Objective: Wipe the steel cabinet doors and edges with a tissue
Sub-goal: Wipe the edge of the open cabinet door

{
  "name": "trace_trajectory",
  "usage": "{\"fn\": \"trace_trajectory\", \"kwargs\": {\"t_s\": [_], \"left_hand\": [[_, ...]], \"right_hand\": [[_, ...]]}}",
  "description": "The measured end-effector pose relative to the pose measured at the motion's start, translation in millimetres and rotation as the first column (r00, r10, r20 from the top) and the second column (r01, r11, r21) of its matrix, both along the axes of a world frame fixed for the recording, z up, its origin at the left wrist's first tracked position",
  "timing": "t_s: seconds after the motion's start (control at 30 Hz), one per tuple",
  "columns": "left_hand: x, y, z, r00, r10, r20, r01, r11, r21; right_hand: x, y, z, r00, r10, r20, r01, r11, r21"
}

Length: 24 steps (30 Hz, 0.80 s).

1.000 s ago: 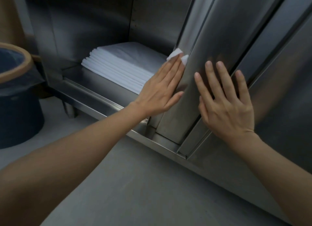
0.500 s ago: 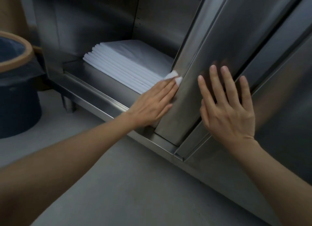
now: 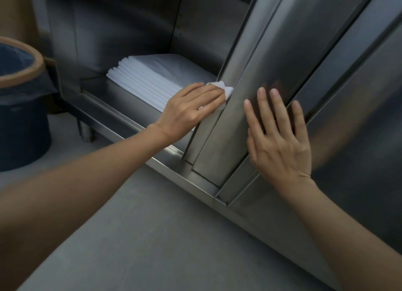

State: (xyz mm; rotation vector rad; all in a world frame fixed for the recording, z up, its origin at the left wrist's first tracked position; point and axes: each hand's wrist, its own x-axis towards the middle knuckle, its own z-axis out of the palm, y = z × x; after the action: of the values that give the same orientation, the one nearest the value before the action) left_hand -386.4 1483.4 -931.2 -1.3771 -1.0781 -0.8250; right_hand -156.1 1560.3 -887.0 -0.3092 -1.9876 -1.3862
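Pressing a white tissue (image 3: 221, 88) against the door edge (image 3: 217, 108), the left hand (image 3: 191, 110) works the nearer side; that edge runs up and away from its fingertips. The right hand (image 3: 276, 138) lies flat, fingers spread, on the steel door (image 3: 261, 68) just beside. Most of the tissue is hidden beneath the left fingers.

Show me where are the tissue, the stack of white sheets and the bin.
tissue (image 3: 224, 88): head view, its crumpled exposed corner.
stack of white sheets (image 3: 156, 73): head view, top sheet.
bin (image 3: 24, 121): head view, dark side wall.
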Motion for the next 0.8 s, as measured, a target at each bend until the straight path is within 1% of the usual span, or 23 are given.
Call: {"fn": "trace_trajectory", "kwargs": {"t_s": [0.1, 0.2, 0.3, 0.4, 0.53, 0.67, 0.8], "left_hand": [[2, -4, -14, 0.998, 0.006, 0.063, -0.008, 1.000, 0.022], [2, -9, -26, 0.966, 0.016, 0.257, -0.012, 1.000, -0.020], [10, -16, -24, 0.864, -0.054, 0.500, 0.083, 0.996, -0.036], [21, -24, -17, 0.751, -0.102, 0.653, 0.131, 0.991, 0.004], [29, -48, -14, 0.653, -0.138, 0.745, 0.197, 0.980, 0.010], [39, -84, -18, 0.580, -0.057, 0.813, 0.189, 0.980, -0.066], [61, -110, -42, 0.511, 0.059, 0.858, 0.145, 0.978, -0.153]], "right_hand": [[-1, 0, 0, 1.000, 0.008, -0.005, -0.007, 1.000, 0.004], [-1, 0, 0, 1.000, 0.012, -0.007, -0.012, 1.000, 0.010], [0, 1, 0, 1.000, 0.006, 0.000, -0.006, 1.000, -0.004], [1, 1, 0, 1.000, 0.006, 0.000, -0.006, 1.000, -0.012], [0, 1, -2, 1.000, 0.023, 0.015, -0.022, 0.999, -0.039], [3, 1, 0, 0.996, 0.084, 0.022, -0.081, 0.990, -0.114], [6, -11, 0, 0.983, 0.180, -0.038, -0.184, 0.966, -0.184]]}}
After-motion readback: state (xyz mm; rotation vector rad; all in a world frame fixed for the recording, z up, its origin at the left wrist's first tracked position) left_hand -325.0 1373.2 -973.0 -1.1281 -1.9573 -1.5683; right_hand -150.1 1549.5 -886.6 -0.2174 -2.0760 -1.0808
